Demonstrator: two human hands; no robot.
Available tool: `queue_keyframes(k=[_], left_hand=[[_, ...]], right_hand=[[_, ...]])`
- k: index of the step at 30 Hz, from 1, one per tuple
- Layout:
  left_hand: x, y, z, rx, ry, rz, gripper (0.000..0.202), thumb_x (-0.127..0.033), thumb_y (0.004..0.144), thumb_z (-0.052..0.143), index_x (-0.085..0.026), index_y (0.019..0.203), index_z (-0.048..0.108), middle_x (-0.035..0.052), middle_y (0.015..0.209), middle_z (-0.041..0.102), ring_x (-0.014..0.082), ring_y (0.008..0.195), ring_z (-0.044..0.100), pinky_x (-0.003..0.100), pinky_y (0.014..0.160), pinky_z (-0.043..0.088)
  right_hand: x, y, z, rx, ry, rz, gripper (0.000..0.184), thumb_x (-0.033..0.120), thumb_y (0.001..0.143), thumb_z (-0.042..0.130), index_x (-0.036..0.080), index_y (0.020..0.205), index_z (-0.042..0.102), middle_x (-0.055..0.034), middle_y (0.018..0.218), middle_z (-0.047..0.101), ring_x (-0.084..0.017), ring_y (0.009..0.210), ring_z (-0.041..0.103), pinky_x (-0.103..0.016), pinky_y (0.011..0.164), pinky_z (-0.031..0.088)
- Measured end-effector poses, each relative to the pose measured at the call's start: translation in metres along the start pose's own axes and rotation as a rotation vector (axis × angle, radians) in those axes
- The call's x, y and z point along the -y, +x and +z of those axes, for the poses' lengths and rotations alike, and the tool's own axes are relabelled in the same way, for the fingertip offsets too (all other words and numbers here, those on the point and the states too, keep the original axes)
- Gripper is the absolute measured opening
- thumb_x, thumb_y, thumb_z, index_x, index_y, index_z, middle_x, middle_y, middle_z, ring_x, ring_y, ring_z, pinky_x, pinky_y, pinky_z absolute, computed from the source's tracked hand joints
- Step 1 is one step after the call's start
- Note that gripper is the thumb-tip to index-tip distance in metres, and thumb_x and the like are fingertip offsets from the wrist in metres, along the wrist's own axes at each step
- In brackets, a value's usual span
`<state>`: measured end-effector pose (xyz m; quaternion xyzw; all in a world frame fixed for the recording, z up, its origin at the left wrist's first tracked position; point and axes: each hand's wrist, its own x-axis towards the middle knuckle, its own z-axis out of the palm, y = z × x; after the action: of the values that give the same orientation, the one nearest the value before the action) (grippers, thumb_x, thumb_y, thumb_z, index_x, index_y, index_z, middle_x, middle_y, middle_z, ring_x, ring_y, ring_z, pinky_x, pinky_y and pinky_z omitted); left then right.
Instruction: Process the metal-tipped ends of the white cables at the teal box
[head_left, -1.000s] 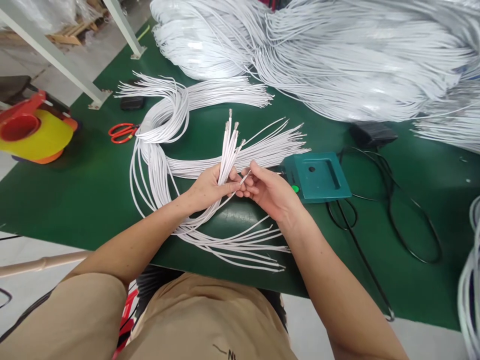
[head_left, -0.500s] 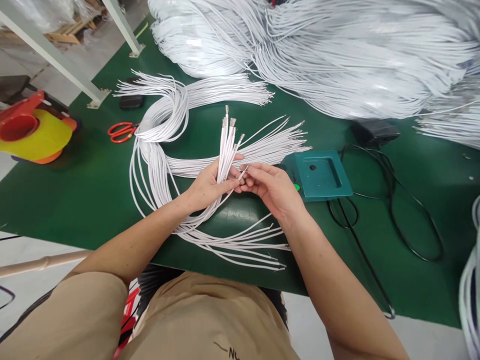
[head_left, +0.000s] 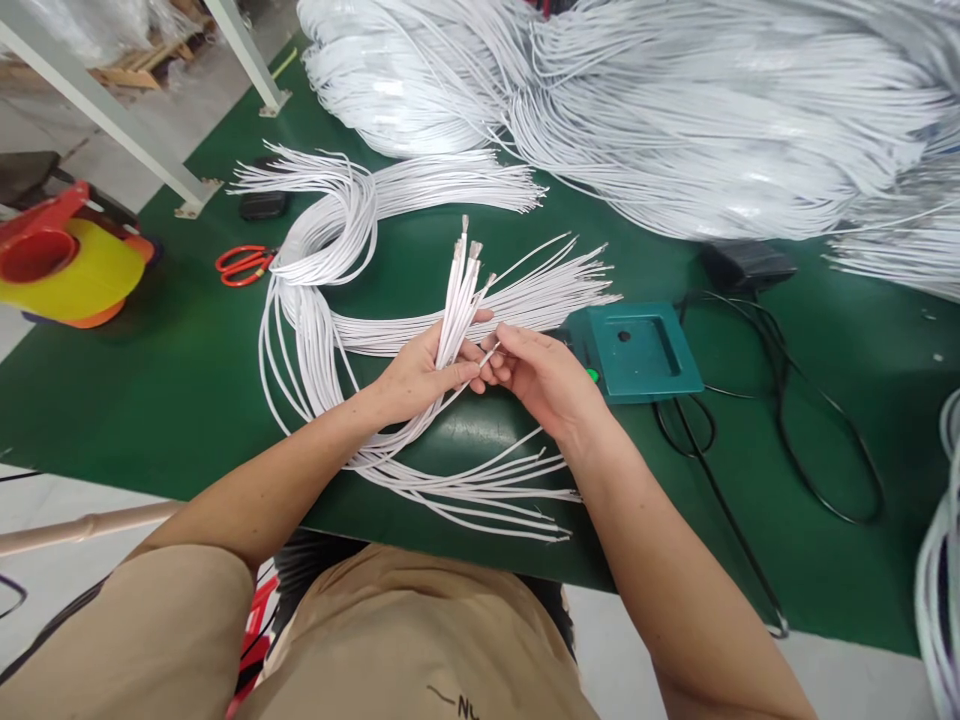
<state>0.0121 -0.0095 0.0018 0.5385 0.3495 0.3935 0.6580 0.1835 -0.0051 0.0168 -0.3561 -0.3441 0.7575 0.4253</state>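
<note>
Several white wires (head_left: 455,310) with bare, frayed metal ends stand up out of my left hand (head_left: 420,372), whose fingers are wrapped round them. One single wire (head_left: 489,355) sticks out to the right between my left thumb and fingers. My right hand (head_left: 544,370) pinches the bare tip of that wire between thumb and fingertips. Below my hands a fan of loose wire ends (head_left: 495,490) lies on the green tabletop (head_left: 187,400). Behind them a thicker bundle of white wires (head_left: 525,295) stretches to the right, its cut ends pointing away.
Orange-handled scissors (head_left: 244,264) and a yellow and red tape dispenser (head_left: 82,260) are at left. Right of my hands sits a teal device (head_left: 645,350) with a green button and black cables (head_left: 784,400). A large heap of white wire (head_left: 712,120) covers the back.
Both hands have shifted very slightly right, and the upright wire ends lean a little further right. The grip on the single wire stays the same.
</note>
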Motion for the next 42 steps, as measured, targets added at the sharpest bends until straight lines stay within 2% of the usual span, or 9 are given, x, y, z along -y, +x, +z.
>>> queue_keyframes(k=[4, 12, 17, 21, 24, 30, 35, 39, 42], left_hand=[[-0.002, 0.001, 0.001, -0.023, -0.017, 0.002, 0.061, -0.027, 0.079, 0.073, -0.018, 0.134, 0.048, 0.0004, 0.079, 0.066, 0.0136, 0.072, 0.065, 0.028, 0.07, 0.052], [-0.001, -0.001, -0.002, -0.024, 0.074, 0.052, 0.051, -0.031, 0.083, 0.069, -0.019, 0.13, 0.052, 0.0004, 0.083, 0.061, 0.0116, 0.072, 0.062, 0.026, 0.071, 0.051], [0.0, 0.0, -0.004, -0.016, 0.145, 0.029, 0.041, -0.033, 0.085, 0.065, -0.019, 0.123, 0.058, 0.0009, 0.085, 0.059, 0.0112, 0.073, 0.06, 0.025, 0.07, 0.047], [0.001, 0.001, -0.004, -0.001, 0.054, -0.042, 0.045, -0.031, 0.084, 0.067, -0.02, 0.125, 0.054, 0.0004, 0.083, 0.059, 0.0107, 0.071, 0.06, 0.022, 0.06, 0.044], [0.001, 0.001, -0.003, -0.022, -0.033, -0.092, 0.046, -0.028, 0.082, 0.07, -0.017, 0.124, 0.053, 0.0009, 0.084, 0.06, 0.0099, 0.069, 0.061, 0.02, 0.057, 0.043], [-0.005, 0.001, 0.0, -0.079, -0.062, -0.155, 0.047, -0.024, 0.077, 0.073, -0.018, 0.121, 0.055, 0.0002, 0.081, 0.061, 0.009, 0.065, 0.061, 0.015, 0.043, 0.032], [-0.009, 0.002, -0.001, -0.094, -0.189, -0.243, 0.043, -0.02, 0.074, 0.074, -0.016, 0.114, 0.058, 0.0009, 0.077, 0.063, 0.0076, 0.062, 0.06, 0.013, 0.041, 0.027], [-0.002, 0.005, -0.003, -0.127, -0.125, -0.222, 0.047, -0.021, 0.076, 0.073, -0.016, 0.119, 0.055, 0.0017, 0.08, 0.064, 0.0095, 0.068, 0.065, 0.012, 0.042, 0.032], [0.005, 0.007, -0.003, -0.13, -0.027, -0.212, 0.05, -0.021, 0.077, 0.072, -0.017, 0.123, 0.053, 0.0012, 0.081, 0.063, 0.0109, 0.07, 0.067, 0.013, 0.046, 0.04]], right_hand=[[-0.001, 0.0, -0.003, 0.07, 0.071, 0.044, 0.026, 0.04, 0.077, 0.073, 0.016, 0.069, 0.064, 0.0027, 0.062, 0.054, -0.011, 0.059, 0.051, -0.029, 0.066, 0.049], [0.003, -0.004, -0.001, -0.066, -0.097, -0.058, 0.026, 0.04, 0.075, 0.074, 0.015, 0.072, 0.07, -0.0015, 0.071, 0.064, -0.011, 0.066, 0.057, -0.027, 0.07, 0.051], [0.003, -0.007, 0.004, -0.219, -0.446, -0.204, 0.017, 0.032, 0.077, 0.071, 0.016, 0.083, 0.073, -0.0021, 0.073, 0.068, -0.015, 0.07, 0.061, -0.031, 0.075, 0.051], [-0.002, -0.007, 0.003, -0.292, -0.955, -0.465, 0.016, 0.024, 0.087, 0.055, 0.017, 0.078, 0.067, -0.0032, 0.074, 0.066, -0.016, 0.071, 0.058, -0.03, 0.073, 0.045], [-0.006, -0.005, 0.0, -0.254, -1.214, -0.655, 0.019, 0.021, 0.091, 0.048, 0.017, 0.079, 0.063, -0.0049, 0.077, 0.064, -0.017, 0.076, 0.056, -0.029, 0.073, 0.042], [-0.009, -0.001, -0.006, -0.231, -1.286, -0.776, 0.017, 0.019, 0.093, 0.05, 0.018, 0.08, 0.062, -0.0031, 0.077, 0.063, -0.015, 0.072, 0.055, -0.027, 0.069, 0.042], [0.003, -0.004, -0.011, -0.07, -1.768, -0.911, 0.027, 0.017, 0.096, 0.04, 0.016, 0.083, 0.064, -0.0089, 0.084, 0.065, -0.021, 0.081, 0.054, -0.033, 0.076, 0.04], [0.018, -0.009, -0.019, -0.164, -1.97, -0.792, 0.019, 0.02, 0.093, 0.048, 0.016, 0.097, 0.065, -0.0108, 0.097, 0.069, -0.026, 0.094, 0.054, -0.04, 0.092, 0.036], [0.023, -0.009, -0.028, -0.18, -2.028, -0.601, 0.015, 0.018, 0.089, 0.051, 0.015, 0.089, 0.066, -0.0098, 0.084, 0.07, -0.026, 0.088, 0.056, -0.043, 0.1, 0.032]])
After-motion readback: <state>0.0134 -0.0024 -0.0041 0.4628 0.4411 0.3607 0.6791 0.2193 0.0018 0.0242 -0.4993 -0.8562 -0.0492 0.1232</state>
